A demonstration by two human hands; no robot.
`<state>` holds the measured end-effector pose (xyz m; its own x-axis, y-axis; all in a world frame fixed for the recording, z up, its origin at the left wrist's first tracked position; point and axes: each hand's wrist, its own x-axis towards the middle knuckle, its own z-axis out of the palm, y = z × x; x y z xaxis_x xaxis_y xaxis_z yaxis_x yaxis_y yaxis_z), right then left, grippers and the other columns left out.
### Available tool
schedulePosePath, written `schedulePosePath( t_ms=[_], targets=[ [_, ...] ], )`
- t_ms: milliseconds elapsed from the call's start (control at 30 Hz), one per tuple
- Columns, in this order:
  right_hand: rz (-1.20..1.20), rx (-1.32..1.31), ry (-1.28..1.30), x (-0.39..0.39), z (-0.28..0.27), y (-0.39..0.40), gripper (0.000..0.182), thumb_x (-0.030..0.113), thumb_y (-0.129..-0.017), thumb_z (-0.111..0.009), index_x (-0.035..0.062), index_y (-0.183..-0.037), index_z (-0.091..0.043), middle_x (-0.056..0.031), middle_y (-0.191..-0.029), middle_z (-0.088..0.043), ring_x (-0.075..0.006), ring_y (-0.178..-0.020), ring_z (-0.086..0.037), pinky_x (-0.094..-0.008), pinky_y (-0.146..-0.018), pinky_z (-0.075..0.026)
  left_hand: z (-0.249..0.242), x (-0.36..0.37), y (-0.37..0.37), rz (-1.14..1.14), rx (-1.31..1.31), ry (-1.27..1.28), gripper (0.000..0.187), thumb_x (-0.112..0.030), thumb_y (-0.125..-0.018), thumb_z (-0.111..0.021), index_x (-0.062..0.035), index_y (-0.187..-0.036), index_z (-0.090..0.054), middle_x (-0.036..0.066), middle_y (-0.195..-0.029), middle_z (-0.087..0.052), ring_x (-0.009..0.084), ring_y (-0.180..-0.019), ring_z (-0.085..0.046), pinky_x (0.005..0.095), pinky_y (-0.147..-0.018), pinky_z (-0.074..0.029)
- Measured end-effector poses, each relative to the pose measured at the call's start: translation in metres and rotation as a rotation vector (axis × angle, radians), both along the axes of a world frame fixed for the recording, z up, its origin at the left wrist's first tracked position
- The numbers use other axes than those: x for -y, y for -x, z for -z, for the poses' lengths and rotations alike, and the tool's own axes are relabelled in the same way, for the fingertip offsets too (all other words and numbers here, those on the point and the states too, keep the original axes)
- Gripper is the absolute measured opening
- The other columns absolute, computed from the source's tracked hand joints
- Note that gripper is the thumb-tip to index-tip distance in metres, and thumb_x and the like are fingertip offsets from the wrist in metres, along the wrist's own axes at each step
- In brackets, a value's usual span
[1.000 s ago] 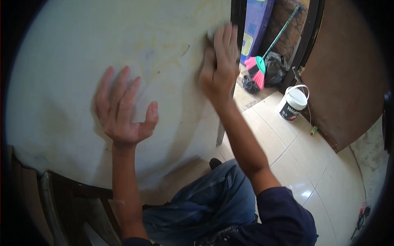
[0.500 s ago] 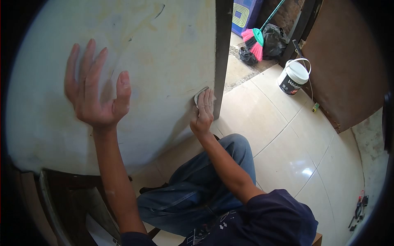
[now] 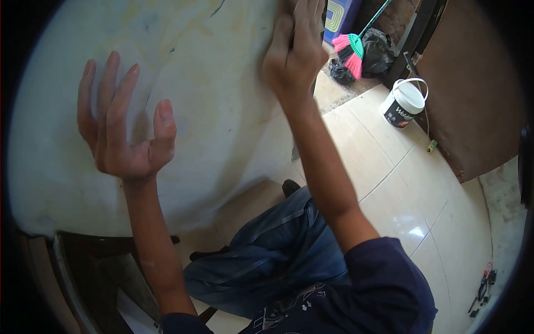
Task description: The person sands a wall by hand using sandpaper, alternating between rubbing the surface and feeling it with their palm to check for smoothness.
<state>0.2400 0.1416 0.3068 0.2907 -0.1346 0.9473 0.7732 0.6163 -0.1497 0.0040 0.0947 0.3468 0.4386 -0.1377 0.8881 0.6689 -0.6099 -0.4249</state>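
A broad white panel (image 3: 206,78) with yellowish patches and dark scratch marks fills the left of the view. My left hand (image 3: 123,125) rests against it, fingers stretched and thumb apart, with nothing in it. At the panel's upper right edge, my right hand (image 3: 296,58) presses with its fingers close together and pointing up. The folded sandpaper seen under these fingers a moment ago is now hidden behind the hand, which blurs slightly. Below the panel, my bent knee (image 3: 278,228) in jeans overlaps the tiled floor.
A white-lidded bucket (image 3: 405,103) with a black label stands on the tiles (image 3: 384,167) by a brown door (image 3: 478,100). Beyond the doorway are a pink-bristled broom (image 3: 349,53) and black plastic bags (image 3: 378,53). Small tools (image 3: 484,286) lie at the lower right.
My right hand has swept upward along the panel's right edge, from low near the corner to the top of the view. My left hand stays nearly in place.
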Motion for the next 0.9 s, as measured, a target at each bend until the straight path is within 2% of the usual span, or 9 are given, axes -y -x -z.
schedulePosePath(
  t_ms=[67,200,233,367,467,567,700,800,900],
  targets=[
    [0.063,0.021,0.105,0.007,0.047,0.005,0.049,-0.006,-0.082,-0.059,-0.0083,-0.131,-0.055,-0.0306,-0.138,-0.051,-0.0505,-0.133,-0.043,-0.0515,-0.11,-0.038,-0.002,0.002,-0.001,-0.026,0.002,-0.004,0.039,-0.018,-0.081,-0.067,0.001,-0.115,-0.067,0.02,-0.122,-0.067,0.0421,-0.124,-0.055,0.0444,-0.106,-0.042],
    [0.064,-0.04,0.443,0.04,0.206,0.034,0.049,-0.008,-0.079,-0.06,-0.0121,-0.128,-0.057,-0.0322,-0.138,-0.05,-0.0519,-0.133,-0.042,-0.0548,-0.11,-0.036,-0.002,0.001,0.001,-0.032,-0.008,-0.022,0.039,-0.019,-0.08,-0.069,0.0006,-0.114,-0.068,0.019,-0.119,-0.068,0.0413,-0.123,-0.056,0.042,-0.105,-0.044],
    [0.052,-0.092,0.499,0.046,0.227,0.044,0.05,-0.008,-0.078,-0.06,-0.0122,-0.128,-0.056,-0.0326,-0.138,-0.05,-0.0524,-0.133,-0.042,-0.0548,-0.11,-0.036,0.0,0.0,0.001,-0.042,-0.006,-0.021,0.038,-0.018,-0.08,-0.069,0.0005,-0.113,-0.068,0.019,-0.119,-0.069,0.041,-0.123,-0.056,0.0418,-0.105,-0.044],
    [-0.019,-0.157,0.383,0.042,0.196,0.058,0.052,-0.009,-0.078,-0.058,-0.0122,-0.129,-0.055,-0.0323,-0.139,-0.05,-0.0529,-0.135,-0.04,-0.0558,-0.111,-0.035,0.001,0.0,0.002,-0.056,-0.009,-0.029,0.037,-0.018,-0.08,-0.069,-0.0001,-0.113,-0.068,0.018,-0.118,-0.069,0.0398,-0.122,-0.056,0.0413,-0.105,-0.044],
    [-0.009,0.004,0.197,0.019,0.099,0.041,0.055,-0.011,-0.074,-0.056,-0.012,-0.129,-0.056,-0.0311,-0.141,-0.049,-0.0523,-0.136,-0.038,-0.0564,-0.111,-0.034,-0.001,-0.001,0.002,-0.062,-0.017,-0.043,0.036,-0.018,-0.081,-0.069,-0.0008,-0.112,-0.069,0.017,-0.118,-0.069,0.0392,-0.122,-0.057,0.0411,-0.105,-0.044],
    [0.023,0.008,0.098,0.01,0.059,0.037,0.056,-0.011,-0.073,-0.055,-0.0119,-0.129,-0.056,-0.0302,-0.141,-0.049,-0.0522,-0.135,-0.04,-0.0568,-0.112,-0.032,0.0,-0.001,0.004,-0.06,-0.041,-0.02,0.034,-0.013,-0.084,-0.066,-0.001,-0.117,-0.066,0.017,-0.123,-0.067,0.0397,-0.124,-0.055,0.0438,-0.107,-0.043],
    [0.029,-0.145,0.299,0.026,0.158,0.055,0.051,-0.011,-0.084,-0.051,-0.012,-0.135,-0.051,-0.0325,-0.143,-0.045,-0.0489,-0.139,-0.036,-0.0515,-0.114,-0.03,0.0,-0.002,0.004,-0.038,-0.046,-0.036,0.034,-0.011,-0.086,-0.065,-0.0017,-0.119,-0.066,0.016,-0.125,-0.066,0.039,-0.125,-0.055,0.0442,-0.107,-0.043],
    [-0.006,-0.38,0.513,0.05,0.251,0.082,0.05,-0.01,-0.087,-0.049,-0.0113,-0.137,-0.049,-0.0327,-0.146,-0.041,-0.0467,-0.14,-0.035,-0.0465,-0.115,-0.03,0.001,-0.005,0.004,-0.032,-0.026,-0.065,0.035,-0.016,-0.08,-0.071,-0.0019,-0.112,-0.069,0.016,-0.117,-0.07,0.0373,-0.12,-0.059,0.04,-0.104,-0.045],
    [-0.032,-0.47,0.562,0.06,0.264,0.093,0.049,-0.009,-0.088,-0.049,-0.0107,-0.138,-0.047,-0.0328,-0.147,-0.039,-0.0458,-0.141,-0.034,-0.0441,-0.115,-0.03,-0.001,-0.007,0.009,-0.074,-0.06,-0.068,0.035,-0.017,-0.08,-0.072,-0.0025,-0.111,-0.07,0.015,-0.116,-0.071,0.0369,-0.119,-0.059,0.0398,-0.103,-0.046]
  ],
)
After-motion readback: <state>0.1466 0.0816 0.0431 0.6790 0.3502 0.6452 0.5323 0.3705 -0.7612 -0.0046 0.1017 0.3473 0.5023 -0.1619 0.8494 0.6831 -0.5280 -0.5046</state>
